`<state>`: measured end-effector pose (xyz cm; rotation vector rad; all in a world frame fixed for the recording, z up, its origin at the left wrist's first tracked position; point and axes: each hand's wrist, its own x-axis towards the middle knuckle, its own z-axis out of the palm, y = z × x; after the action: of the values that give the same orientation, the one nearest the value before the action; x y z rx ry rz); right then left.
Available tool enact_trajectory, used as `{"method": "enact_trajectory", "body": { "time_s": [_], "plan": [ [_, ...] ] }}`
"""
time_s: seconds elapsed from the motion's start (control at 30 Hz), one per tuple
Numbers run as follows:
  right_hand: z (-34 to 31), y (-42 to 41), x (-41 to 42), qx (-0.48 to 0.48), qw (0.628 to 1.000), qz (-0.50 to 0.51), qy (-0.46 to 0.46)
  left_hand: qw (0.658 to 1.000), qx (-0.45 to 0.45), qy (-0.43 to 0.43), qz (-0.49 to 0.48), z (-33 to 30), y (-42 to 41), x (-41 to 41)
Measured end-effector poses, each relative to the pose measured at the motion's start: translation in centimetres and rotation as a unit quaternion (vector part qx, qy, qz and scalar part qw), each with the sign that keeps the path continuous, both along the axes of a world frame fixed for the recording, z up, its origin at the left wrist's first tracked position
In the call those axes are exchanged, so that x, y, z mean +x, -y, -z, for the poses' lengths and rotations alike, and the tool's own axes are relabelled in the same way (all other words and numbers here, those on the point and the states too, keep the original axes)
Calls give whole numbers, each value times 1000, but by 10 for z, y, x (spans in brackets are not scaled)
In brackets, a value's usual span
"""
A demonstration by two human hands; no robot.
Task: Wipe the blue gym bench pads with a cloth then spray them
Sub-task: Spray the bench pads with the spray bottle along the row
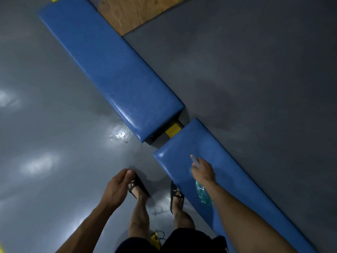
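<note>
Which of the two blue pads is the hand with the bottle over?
The near pad, the shorter-looking one by the person's feet. The right hand holds the bottle above it; the far pad lies beyond the gap.

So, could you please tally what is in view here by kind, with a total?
Blue bench pads: 2, long pad, short pad
Spray bottles: 1, spray bottle, held by the right hand
Sandals: 2, left sandal, right sandal
Cloths: 0 visible
Total: 5

One head-worn view looks steeply down from standing height at the grey floor (45,106), tilted so the blue bench pads (109,70) run diagonally from far left to near right.
</note>
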<state>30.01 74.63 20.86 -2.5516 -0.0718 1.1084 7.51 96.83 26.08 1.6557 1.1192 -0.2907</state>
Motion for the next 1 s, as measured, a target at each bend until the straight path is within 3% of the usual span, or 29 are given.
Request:
{"method": "enact_trajectory", "body": {
  "time_s": [0.13, 0.33, 0.63, 0.87, 1.0],
  "plan": [
    [-13, -7, 40, -9, 995, 77, 60, 1000, -12, 3, 16, -2, -38, 2],
    [-25, -44, 41, -102, 989, 60, 88, 999, -15, 21, 35, -12, -107, 4],
    [-19, -157, -52, 36, 999, -20, 17, 999, -3, 27, 32, -11, -191, -19],
    [-1, -219, -78, -15, 999, -28, -9, 1000, -5, 15, 6, -5, -222, -34],
    [2, -227, -59, -26, 999, 25, 9, 1000, -2, 8, 13, -4, -237, -31]
  ]
}}
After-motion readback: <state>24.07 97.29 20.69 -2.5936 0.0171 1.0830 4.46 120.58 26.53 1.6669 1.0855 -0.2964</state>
